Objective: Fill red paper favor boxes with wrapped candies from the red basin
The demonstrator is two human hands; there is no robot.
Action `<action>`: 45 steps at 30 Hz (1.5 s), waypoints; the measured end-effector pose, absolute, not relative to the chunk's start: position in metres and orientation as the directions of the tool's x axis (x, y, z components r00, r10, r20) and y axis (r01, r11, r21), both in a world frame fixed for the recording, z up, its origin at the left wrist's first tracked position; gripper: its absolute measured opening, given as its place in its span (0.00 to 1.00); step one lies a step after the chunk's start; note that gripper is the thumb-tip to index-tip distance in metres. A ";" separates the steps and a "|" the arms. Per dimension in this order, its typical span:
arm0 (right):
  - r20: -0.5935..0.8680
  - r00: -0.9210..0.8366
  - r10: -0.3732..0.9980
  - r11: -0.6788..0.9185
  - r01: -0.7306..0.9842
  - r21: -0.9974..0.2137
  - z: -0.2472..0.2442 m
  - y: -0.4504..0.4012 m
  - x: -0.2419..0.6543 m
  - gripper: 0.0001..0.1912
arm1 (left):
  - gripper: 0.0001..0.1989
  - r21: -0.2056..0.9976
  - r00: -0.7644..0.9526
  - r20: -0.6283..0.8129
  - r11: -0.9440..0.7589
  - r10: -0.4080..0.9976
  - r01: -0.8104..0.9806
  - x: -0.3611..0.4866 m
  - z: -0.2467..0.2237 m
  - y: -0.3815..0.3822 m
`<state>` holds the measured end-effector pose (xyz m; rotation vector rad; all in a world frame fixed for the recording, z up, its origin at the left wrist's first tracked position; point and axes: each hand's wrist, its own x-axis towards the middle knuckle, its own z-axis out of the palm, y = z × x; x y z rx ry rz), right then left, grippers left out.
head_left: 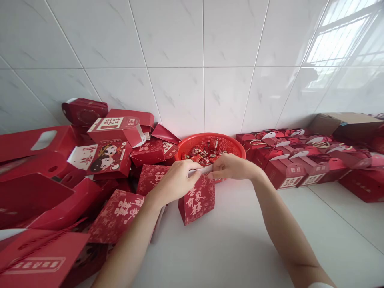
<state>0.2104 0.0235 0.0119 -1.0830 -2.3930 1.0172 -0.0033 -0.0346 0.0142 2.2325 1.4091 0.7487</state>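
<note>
A red gift box (199, 200) with pale characters stands upright on the white surface in front of an orange-red basket (183, 146). Both of my hands are at its top edge. My left hand (178, 178) grips the left side of the rim, with the thumb on the pale inner edge. On the right side, my right hand (232, 166) pinches the same edge with fingers and thumb together. Wrapped red sweets (204, 152) lie in the basket just behind my hands.
Many red boxes (115, 212) lie in a loose pile at the left. Rows of closed red boxes (286, 172) stand at the right, with a brown carton (342, 122) behind them. A tiled wall (177, 96) rises behind everything.
</note>
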 end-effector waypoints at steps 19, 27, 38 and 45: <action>0.015 -0.303 0.953 0.241 0.725 -0.646 -0.043 0.139 0.214 0.12 | 0.10 0.768 0.587 -0.103 -0.311 0.803 0.560 -0.003 0.008 -0.012; -0.108 -0.429 0.897 0.322 0.800 -0.507 -0.050 0.138 0.219 0.23 | 0.11 0.934 0.665 0.080 -0.289 0.742 0.209 -0.016 0.005 -0.001; 0.124 -0.450 0.884 0.399 0.590 -0.702 -0.044 0.131 0.219 0.14 | 0.22 0.982 0.055 0.170 -0.174 0.984 0.068 -0.001 -0.031 0.053; 0.199 -0.564 0.801 0.279 0.058 -0.958 -0.038 0.120 0.217 0.19 | 0.18 0.978 0.009 0.191 -0.191 0.982 0.085 0.026 -0.042 0.082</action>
